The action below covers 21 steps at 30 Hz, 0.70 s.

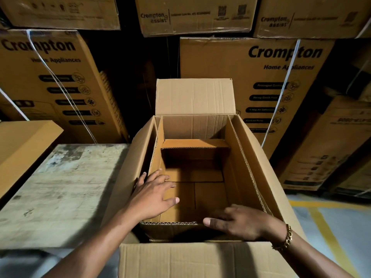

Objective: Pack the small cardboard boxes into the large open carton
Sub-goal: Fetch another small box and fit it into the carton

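Large open carton: centre foreground, all four flaps up or out, interior bare but for a cardboard ledge at the far end. Left hand: fingers spread, empty, on the left inner wall. Right hand: open, empty, on the near rim; bracelet at wrist. Worn counter at left. Printed cartons stacked behind.

Two bare forearms enter from the bottom of the frame, no sleeves showing on either. The left hand, left of centre, wears nothing: no ring, no glove. The right hand, lower right, is also ungloved, and a chunky gold-coloured chain bracelet with thick links circles its wrist
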Available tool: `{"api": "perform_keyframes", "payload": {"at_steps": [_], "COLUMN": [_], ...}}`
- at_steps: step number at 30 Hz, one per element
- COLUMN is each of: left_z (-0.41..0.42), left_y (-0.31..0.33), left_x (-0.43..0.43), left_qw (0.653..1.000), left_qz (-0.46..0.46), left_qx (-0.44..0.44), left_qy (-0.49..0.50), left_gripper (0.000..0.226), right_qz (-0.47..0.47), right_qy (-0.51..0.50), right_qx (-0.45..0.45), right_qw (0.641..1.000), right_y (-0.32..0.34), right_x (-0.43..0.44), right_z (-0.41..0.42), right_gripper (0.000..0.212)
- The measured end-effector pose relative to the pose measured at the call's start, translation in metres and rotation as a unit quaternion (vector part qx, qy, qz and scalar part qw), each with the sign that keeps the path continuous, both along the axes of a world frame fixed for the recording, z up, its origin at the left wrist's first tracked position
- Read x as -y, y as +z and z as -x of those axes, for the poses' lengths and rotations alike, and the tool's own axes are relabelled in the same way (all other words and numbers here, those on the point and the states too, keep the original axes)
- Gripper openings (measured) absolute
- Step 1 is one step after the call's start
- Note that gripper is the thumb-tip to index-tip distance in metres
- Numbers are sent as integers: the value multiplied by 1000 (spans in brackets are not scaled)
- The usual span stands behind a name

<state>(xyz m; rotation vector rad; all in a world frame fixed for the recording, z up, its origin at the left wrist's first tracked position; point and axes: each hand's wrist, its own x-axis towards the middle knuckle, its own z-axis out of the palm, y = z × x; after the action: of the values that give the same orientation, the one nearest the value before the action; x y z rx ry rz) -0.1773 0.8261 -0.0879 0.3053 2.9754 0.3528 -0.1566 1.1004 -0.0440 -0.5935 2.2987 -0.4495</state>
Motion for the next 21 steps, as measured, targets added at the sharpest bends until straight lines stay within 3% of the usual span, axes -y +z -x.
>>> {"api": "perform_keyframes", "payload": {"at_steps": [10, 16, 21], "left_z": [9, 18, 38], "left_y": [-1, -7, -8], "left_x": [9, 13, 9], "left_qw": [1000, 1000, 992], "left_qz": [-21, -20, 111], "left_qx": [1, -8, -39], "left_qy": [2, -1, -35], "left_gripper": [52, 53, 59], "right_qz": [-6, -62, -41], "right_qy": [-12, -22, 54], "right_qx": [27, 41, 52], "right_qw": [1000, 997, 996], "right_y": [12, 17, 0], "right_x": [6, 13, 16], "right_z": [26, 40, 31], "right_gripper": [64, 79, 54]}}
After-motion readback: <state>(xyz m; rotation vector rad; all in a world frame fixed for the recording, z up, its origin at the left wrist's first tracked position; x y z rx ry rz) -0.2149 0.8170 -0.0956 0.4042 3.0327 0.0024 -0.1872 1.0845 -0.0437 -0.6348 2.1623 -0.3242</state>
